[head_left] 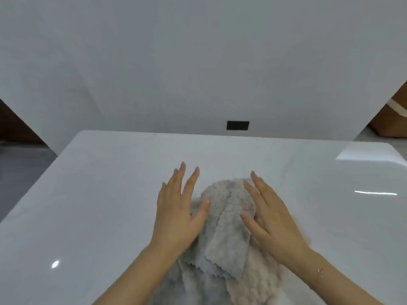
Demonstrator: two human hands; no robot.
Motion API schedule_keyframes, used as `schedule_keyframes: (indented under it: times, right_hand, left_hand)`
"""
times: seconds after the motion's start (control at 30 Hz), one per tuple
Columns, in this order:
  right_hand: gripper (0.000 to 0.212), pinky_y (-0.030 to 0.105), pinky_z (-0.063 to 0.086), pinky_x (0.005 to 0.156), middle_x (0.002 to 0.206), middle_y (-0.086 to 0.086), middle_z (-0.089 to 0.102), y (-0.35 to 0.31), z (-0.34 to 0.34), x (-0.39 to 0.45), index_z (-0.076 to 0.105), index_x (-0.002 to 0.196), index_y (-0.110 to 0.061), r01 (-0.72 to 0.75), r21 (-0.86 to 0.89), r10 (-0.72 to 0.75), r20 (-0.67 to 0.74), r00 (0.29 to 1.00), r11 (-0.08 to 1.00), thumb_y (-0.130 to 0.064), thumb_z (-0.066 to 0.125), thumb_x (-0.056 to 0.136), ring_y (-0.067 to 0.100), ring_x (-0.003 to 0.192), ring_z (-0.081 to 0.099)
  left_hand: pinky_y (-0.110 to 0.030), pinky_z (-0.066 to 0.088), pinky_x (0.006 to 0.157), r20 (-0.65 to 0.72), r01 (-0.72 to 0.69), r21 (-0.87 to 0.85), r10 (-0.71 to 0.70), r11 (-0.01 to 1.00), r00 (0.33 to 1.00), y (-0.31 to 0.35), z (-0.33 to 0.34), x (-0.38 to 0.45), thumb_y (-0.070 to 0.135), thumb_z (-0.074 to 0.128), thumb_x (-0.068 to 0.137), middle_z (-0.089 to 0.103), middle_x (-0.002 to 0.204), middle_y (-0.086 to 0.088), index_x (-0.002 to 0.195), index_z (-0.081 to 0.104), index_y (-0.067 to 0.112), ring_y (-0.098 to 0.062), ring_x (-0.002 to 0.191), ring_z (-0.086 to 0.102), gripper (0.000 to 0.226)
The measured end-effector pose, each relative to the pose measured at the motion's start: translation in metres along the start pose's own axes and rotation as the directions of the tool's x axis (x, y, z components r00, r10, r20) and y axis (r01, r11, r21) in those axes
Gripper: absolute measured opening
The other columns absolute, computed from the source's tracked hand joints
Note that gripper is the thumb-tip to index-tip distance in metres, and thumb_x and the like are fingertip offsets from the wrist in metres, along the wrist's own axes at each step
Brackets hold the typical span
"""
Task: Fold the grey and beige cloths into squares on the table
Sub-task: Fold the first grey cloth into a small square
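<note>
A crumpled heap of fluffy cloths lies on the glossy white table near its front edge. The grey cloth with a zigzag hem lies on top in the middle. The beige cloth shows beneath it at the lower right. My left hand lies flat at the heap's left side, fingers straight and spread, thumb resting on the fabric. My right hand lies flat on the heap's right side with straight fingers. Neither hand grips the cloth.
A white wall stands behind the table, with a small black rectangle low on it. A brown cardboard box sits on the floor at the far right. Grey floor shows at the left past the table's edge.
</note>
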State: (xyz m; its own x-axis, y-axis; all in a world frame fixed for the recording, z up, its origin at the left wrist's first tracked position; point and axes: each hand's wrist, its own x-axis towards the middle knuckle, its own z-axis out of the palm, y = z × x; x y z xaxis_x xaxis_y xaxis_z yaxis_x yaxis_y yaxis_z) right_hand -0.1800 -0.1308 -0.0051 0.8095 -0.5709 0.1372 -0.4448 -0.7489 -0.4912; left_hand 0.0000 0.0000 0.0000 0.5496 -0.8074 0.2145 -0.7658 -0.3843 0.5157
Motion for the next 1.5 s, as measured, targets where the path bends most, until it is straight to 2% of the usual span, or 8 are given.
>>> schedule_keyframes:
  times: [0.3, 0.53, 0.93, 1.1, 1.27, 1.33, 1.4, 1.5]
  right_hand:
    - [0.067, 0.026, 0.002, 0.117, 0.155, -0.026, -0.011, 0.031, 0.091, -0.039, -0.001, 0.149, -0.04, 0.023, -0.059, -0.029, -0.114, 0.993, 0.998, -0.064, 0.018, 0.09, -0.004, 0.143, -0.008]
    - [0.07, 0.032, 0.009, 0.12, 0.158, -0.018, 0.0, 0.032, 0.105, -0.052, 0.007, 0.15, -0.038, 0.024, -0.131, -0.05, -0.201, 0.978, 0.991, -0.067, 0.012, 0.087, 0.002, 0.146, 0.0]
    - [0.07, 0.028, 0.011, 0.118, 0.157, -0.021, 0.007, 0.036, 0.107, -0.053, 0.013, 0.15, -0.038, 0.061, -0.061, -0.075, -0.272, 0.959, 0.996, -0.067, 0.016, 0.086, -0.002, 0.143, 0.007]
    - [0.067, 0.026, 0.011, 0.116, 0.157, -0.021, 0.006, 0.035, 0.105, -0.058, 0.005, 0.149, -0.042, 0.098, 0.0, -0.093, -0.324, 0.942, 0.995, -0.066, 0.017, 0.088, -0.003, 0.143, 0.008]
    - [0.066, 0.03, 0.012, 0.118, 0.158, -0.018, 0.007, 0.038, 0.103, -0.06, 0.006, 0.15, -0.04, 0.12, -0.016, -0.119, -0.311, 0.943, 0.993, -0.064, 0.017, 0.089, -0.001, 0.144, 0.009]
    - [0.066, 0.031, 0.014, 0.118, 0.158, -0.017, 0.007, 0.038, 0.103, -0.061, 0.008, 0.15, -0.04, 0.121, -0.033, -0.125, -0.302, 0.945, 0.992, -0.064, 0.016, 0.089, 0.001, 0.144, 0.01]
    - [0.065, 0.029, 0.014, 0.117, 0.157, -0.019, 0.007, 0.038, 0.103, -0.061, 0.01, 0.15, -0.039, 0.125, -0.054, -0.136, -0.293, 0.946, 0.991, -0.063, 0.017, 0.089, 0.001, 0.142, 0.013]
    - [0.067, 0.024, 0.013, 0.113, 0.152, -0.024, 0.009, 0.036, 0.104, -0.062, 0.017, 0.149, -0.037, 0.121, -0.091, -0.142, -0.277, 0.95, 0.988, -0.064, 0.015, 0.088, -0.001, 0.139, 0.015]
  left_hand:
    - [-0.025, 0.014, 0.112, -0.007, -0.066, -0.247, 0.066, 0.967, 0.998, -0.044, 0.089, -0.06, 0.073, 0.03, 0.082, 0.017, 0.144, 0.036, 0.137, 0.029, 0.054, 0.013, 0.135, 0.014, 0.059]
    - [-0.038, 0.027, 0.114, -0.104, -0.147, -0.38, 0.115, 0.913, 0.988, -0.055, 0.096, -0.077, 0.072, 0.047, 0.076, 0.035, 0.143, 0.028, 0.132, 0.045, 0.043, 0.006, 0.134, 0.028, 0.063]
    - [-0.012, 0.038, 0.091, -0.174, -0.188, -0.497, 0.115, 0.847, 0.978, -0.053, 0.097, -0.069, 0.026, 0.071, 0.083, 0.065, 0.107, 0.017, 0.08, 0.067, 0.018, 0.003, 0.109, 0.053, 0.009]
    - [-0.017, 0.051, 0.083, -0.082, -0.017, -0.817, -0.087, 0.577, 0.993, -0.051, 0.08, -0.074, 0.011, 0.066, 0.085, 0.072, 0.103, 0.004, 0.08, 0.065, 0.006, -0.007, 0.1, 0.065, 0.007]
    - [-0.028, 0.056, 0.06, 0.106, 0.142, -0.982, -0.261, 0.125, 0.959, -0.051, 0.051, -0.075, 0.012, 0.053, 0.091, 0.073, 0.084, -0.001, 0.081, 0.062, 0.017, -0.016, 0.075, 0.069, 0.015]
    - [-0.028, 0.058, 0.057, 0.148, 0.153, -0.988, -0.264, -0.001, 0.953, -0.056, 0.039, -0.076, 0.016, 0.052, 0.09, 0.073, 0.092, -0.005, 0.096, 0.064, 0.014, -0.017, 0.078, 0.071, 0.014]
    - [-0.031, 0.06, 0.067, 0.171, 0.15, -0.984, -0.26, -0.099, 0.95, -0.058, 0.026, -0.076, 0.021, 0.056, 0.084, 0.069, 0.113, -0.012, 0.117, 0.061, 0.007, -0.022, 0.092, 0.07, 0.037]
    - [-0.029, 0.059, 0.06, 0.128, 0.088, -0.986, -0.3, -0.144, 0.945, -0.072, 0.009, -0.08, 0.018, 0.046, 0.092, 0.074, 0.096, -0.011, 0.1, 0.074, 0.008, -0.02, 0.08, 0.073, 0.03]
